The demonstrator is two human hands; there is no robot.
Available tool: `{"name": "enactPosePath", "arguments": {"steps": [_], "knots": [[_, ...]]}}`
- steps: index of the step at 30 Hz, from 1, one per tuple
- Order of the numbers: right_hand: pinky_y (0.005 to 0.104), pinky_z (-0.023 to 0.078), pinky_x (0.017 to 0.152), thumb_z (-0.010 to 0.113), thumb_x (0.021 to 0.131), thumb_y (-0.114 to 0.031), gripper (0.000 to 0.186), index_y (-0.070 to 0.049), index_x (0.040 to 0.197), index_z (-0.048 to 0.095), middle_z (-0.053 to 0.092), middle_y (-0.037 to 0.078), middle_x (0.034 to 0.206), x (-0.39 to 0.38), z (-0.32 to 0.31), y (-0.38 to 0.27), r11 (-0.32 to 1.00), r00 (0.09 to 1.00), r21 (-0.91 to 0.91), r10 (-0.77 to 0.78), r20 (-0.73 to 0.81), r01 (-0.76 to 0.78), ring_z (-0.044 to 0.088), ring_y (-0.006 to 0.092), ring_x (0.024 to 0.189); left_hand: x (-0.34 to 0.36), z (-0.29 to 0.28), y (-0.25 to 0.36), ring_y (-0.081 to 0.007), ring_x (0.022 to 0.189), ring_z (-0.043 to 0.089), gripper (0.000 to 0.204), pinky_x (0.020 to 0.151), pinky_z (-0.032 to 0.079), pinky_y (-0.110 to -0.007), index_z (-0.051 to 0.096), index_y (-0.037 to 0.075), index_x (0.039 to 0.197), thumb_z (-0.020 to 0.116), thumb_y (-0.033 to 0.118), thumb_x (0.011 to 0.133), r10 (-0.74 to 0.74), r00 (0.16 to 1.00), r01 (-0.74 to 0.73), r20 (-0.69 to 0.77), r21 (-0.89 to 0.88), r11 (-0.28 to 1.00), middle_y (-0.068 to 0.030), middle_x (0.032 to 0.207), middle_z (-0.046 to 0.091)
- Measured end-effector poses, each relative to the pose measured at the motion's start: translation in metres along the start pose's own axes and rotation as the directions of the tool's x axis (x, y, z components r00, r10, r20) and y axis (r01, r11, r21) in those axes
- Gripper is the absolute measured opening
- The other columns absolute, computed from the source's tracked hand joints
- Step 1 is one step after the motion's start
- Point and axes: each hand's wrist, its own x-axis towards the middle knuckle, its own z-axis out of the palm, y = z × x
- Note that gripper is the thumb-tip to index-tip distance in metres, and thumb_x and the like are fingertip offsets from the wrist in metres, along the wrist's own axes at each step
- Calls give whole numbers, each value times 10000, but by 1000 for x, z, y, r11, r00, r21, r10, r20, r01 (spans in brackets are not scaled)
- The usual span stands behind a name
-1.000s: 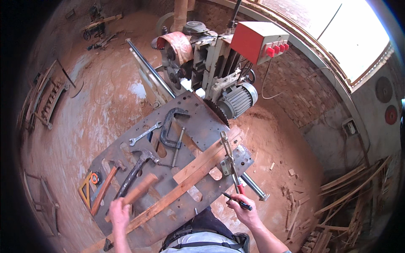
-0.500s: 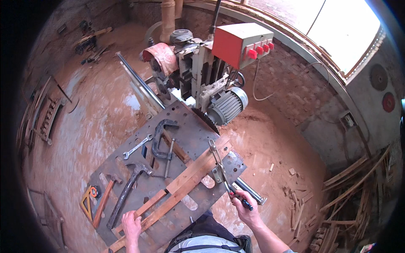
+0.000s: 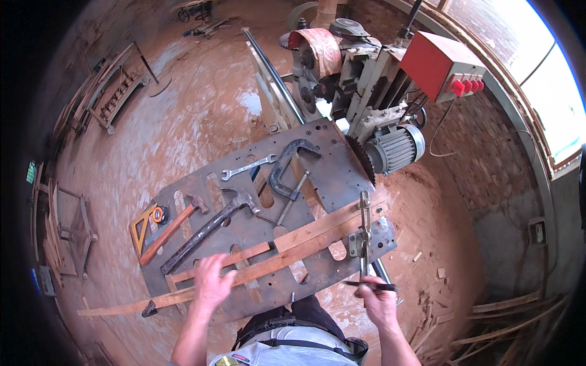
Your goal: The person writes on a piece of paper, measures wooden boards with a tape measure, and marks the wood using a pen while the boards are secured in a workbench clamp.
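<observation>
My left hand [image 3: 215, 282] is open, fingers loosely apart over a short wooden strip [image 3: 246, 255] beside a long board [image 3: 271, 266]. My right hand [image 3: 377, 302] holds a black pen-like tool [image 3: 386, 287] at the lower end of the metal toggle clamp [image 3: 365, 235]; whether it grips the clamp handle too is unclear. A wider wood piece [image 3: 311, 229] lies under the clamp. On the dark metal table [image 3: 339, 176] lie a claw hammer [image 3: 210, 224], a wooden-handled hammer [image 3: 171, 229], a wrench [image 3: 247, 168], a C-clamp [image 3: 282, 174], a yellow square [image 3: 140, 225] and a tape measure [image 3: 159, 213].
A saw blade [image 3: 360, 160] and motor [image 3: 395, 149] stand at the table's far right edge, below a red switch box [image 3: 430, 64]. A steel rail [image 3: 274, 76] runs behind. Wood scraps [image 3: 506, 329] lie at the lower right, wooden racks [image 3: 104, 97] at left.
The short strip was swung down beside the board; my left hand has since released it and moved right. My right hand still holds the pen-like tool. The view has shifted.
</observation>
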Motion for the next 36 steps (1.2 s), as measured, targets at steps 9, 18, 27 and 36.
{"name": "enactPosePath", "arguments": {"steps": [9, 18, 27, 36], "knots": [[491, 533, 711, 646, 838, -183, 176, -7, 841, 645, 671, 211, 793, 23, 79, -22, 828, 757, -270, -252, 603, 491, 672, 412, 801, 24, 44, 147, -289, 1028, 669, 329, 904, 532, -367, 642, -8, 1161, 723, 131, 874, 301, 927, -46, 225, -729, 684, -164, 1111, 675], [385, 553, 827, 630, 943, -246, 303, -25, 1148, 662, 700, 186, 1029, 49, -31, -70, 834, 954, -486, -143, 265, 260, 698, 324, 950, 56, 85, 124, -339, 997, 595, 391, 792, 533, -444, 651, 42, 1043, 773, 195, 705, 360, 925, -360, 119, -21, 933, -148, 1105, 617], [368, 551, 808, 659, 934, -201, 243, 1, 1064, 688, 708, 190, 969, 103, -124, -126, 716, 818, -555, -565, -105, 424, 700, 297, 910, 93, 118, 137, -345, 1076, 528, 747, 855, 497, -469, 583, 35, 1196, 870, 378, 598, 364, 908, -397, 208, 146, 906, -159, 1164, 559], [444, 518, 828, 614, 939, -283, 269, -26, 979, 687, 681, 180, 934, 232, -157, -233, 410, 537, -816, -830, -149, 407, 650, 356, 928, 95, 144, 131, -335, 1039, 520, 762, 856, 483, -470, 592, 41, 1174, 847, 406, 556, 430, 896, -442, 110, 118, 889, -134, 1110, 549]]}}
